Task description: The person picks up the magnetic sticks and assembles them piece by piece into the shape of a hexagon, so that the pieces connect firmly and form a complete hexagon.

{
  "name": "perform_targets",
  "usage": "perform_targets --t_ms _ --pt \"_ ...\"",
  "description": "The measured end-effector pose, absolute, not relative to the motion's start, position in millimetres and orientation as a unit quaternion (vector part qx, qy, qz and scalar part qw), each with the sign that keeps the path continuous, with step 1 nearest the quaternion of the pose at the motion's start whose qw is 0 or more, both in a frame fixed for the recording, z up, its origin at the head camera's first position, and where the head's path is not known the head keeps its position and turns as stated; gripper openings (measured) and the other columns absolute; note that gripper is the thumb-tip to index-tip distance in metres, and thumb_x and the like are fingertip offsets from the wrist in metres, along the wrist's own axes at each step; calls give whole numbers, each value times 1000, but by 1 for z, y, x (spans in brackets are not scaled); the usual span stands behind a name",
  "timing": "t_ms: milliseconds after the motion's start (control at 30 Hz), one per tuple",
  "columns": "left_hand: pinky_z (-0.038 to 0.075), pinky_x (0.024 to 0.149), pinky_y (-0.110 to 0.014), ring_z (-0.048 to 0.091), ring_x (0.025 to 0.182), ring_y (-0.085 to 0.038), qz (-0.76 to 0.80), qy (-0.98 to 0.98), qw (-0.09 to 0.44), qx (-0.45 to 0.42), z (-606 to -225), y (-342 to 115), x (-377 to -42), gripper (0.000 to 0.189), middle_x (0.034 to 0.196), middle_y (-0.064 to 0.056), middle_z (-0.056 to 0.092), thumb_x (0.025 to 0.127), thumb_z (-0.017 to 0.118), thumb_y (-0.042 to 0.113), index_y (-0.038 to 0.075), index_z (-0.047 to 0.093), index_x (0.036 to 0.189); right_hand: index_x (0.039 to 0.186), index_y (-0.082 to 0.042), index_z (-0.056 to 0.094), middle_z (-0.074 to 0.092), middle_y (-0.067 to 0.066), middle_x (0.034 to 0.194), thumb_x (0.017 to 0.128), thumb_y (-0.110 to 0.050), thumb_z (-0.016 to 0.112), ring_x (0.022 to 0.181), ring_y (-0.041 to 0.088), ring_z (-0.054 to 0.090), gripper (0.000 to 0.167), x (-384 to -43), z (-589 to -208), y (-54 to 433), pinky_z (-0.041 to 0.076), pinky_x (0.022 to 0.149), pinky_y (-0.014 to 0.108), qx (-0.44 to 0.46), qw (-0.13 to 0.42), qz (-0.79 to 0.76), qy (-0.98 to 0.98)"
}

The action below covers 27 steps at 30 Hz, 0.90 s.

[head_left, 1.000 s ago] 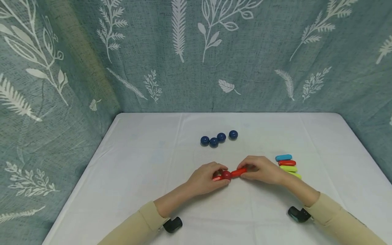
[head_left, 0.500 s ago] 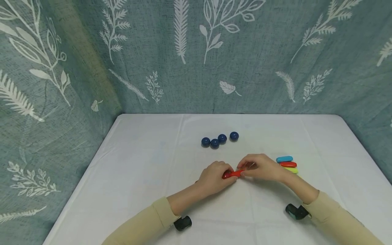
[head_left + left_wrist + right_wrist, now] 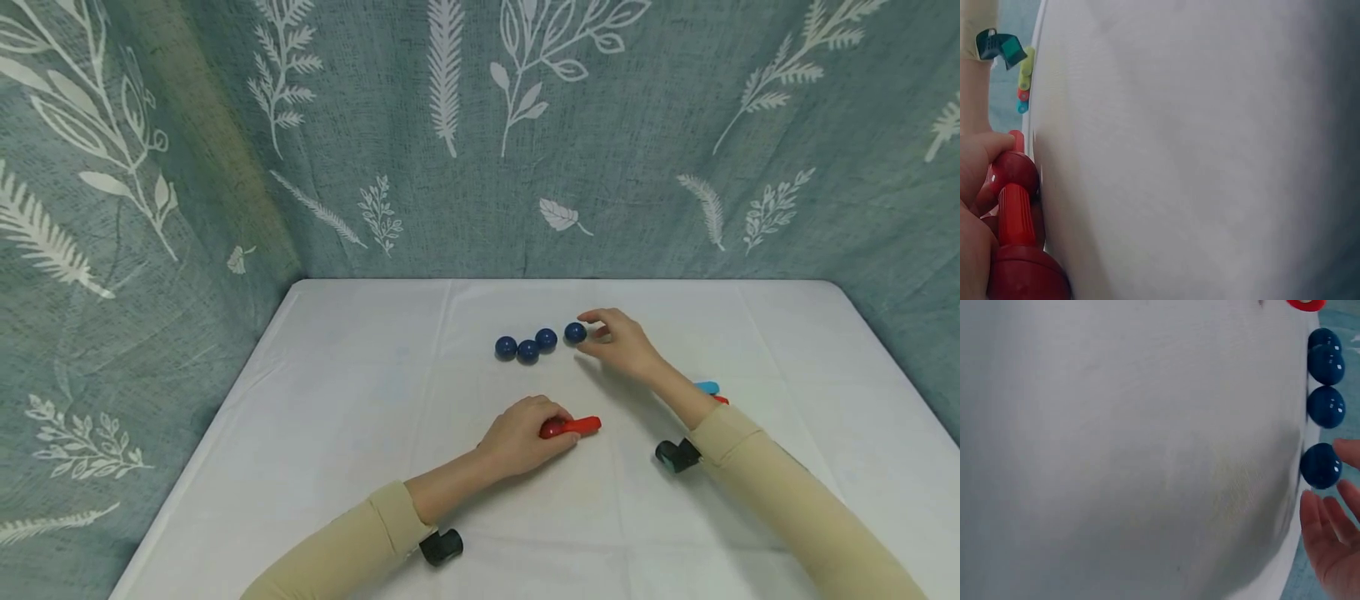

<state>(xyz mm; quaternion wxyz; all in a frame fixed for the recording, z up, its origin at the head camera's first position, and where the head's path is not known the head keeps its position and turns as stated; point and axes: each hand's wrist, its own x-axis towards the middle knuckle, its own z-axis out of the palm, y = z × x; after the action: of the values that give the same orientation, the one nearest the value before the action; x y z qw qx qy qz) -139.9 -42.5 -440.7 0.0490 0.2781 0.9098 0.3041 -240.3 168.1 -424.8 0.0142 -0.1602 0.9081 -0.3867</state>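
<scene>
My left hand (image 3: 525, 437) grips a joined piece of red balls and rods low over the white table. In the left wrist view, a red ball (image 3: 1015, 172) and a second red ball (image 3: 1025, 275) are linked by a ridged red rod (image 3: 1016, 219). Another red rod (image 3: 585, 426) sticks out to the right beyond the thumb. My right hand (image 3: 618, 340) reaches around the rightmost blue ball (image 3: 575, 332), its thumb and fingers spread on either side. In the right wrist view a gap shows between the lower fingertips (image 3: 1309, 506) and that ball.
Several more blue balls, one of them the leftmost ball (image 3: 506, 347), lie left of the right hand. A blue rod (image 3: 707, 387) and a red rod (image 3: 721, 400) lie partly behind the right forearm. In the left wrist view, yellow-green rods (image 3: 1026, 69) lie beside them.
My right hand has let go of the red rod and moved up to the rightmost blue ball. The left hand first shifted slightly right, then stayed with the red piece.
</scene>
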Motion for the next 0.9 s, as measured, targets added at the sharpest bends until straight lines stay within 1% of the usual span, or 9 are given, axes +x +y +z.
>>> perform_targets --t_ms 167,400,533,667,800,900 --pt "43 70 -20 52 84 -8 304 911 53 273 -440 -43 -139 23 96 6 64 91 69 33 17 72 106 129 1 57 57 22 127 89 -10 70 109 37 57 44 -248 -429 162 50 86 46 -155 26 -378 912" --pt "44 73 -20 54 85 -8 316 907 56 271 -440 -45 -138 25 97 4 65 90 70 31 14 72 108 122 0 61 62 18 120 88 -18 73 107 34 60 40 -245 -432 161 51 84 45 -142 35 -367 919" --pt "45 74 -21 54 86 -8 315 908 58 269 -440 -48 -139 24 97 4 65 90 70 32 15 72 107 120 -1 61 64 16 117 87 -21 74 107 32 61 41 -232 -431 168 52 82 43 -159 55 -368 915" --pt "45 74 -21 54 85 -8 318 909 64 262 -441 -52 -139 25 97 4 65 90 71 31 14 73 108 119 -3 60 67 14 113 86 -18 75 103 30 63 40 -214 -428 176 54 77 37 -186 80 -379 903" --pt "45 73 -22 54 84 -9 322 907 60 266 -440 -57 -139 24 95 3 66 90 71 30 13 73 107 118 -6 60 67 10 111 85 -15 76 97 24 64 38 -196 -427 183 55 72 30 -214 99 -386 892" --pt "45 72 -22 54 82 -10 327 904 58 268 -440 -61 -139 23 94 3 66 90 71 29 13 73 106 117 -8 62 66 6 110 84 -14 76 94 19 62 36 -185 -429 187 54 73 27 -235 100 -382 888"
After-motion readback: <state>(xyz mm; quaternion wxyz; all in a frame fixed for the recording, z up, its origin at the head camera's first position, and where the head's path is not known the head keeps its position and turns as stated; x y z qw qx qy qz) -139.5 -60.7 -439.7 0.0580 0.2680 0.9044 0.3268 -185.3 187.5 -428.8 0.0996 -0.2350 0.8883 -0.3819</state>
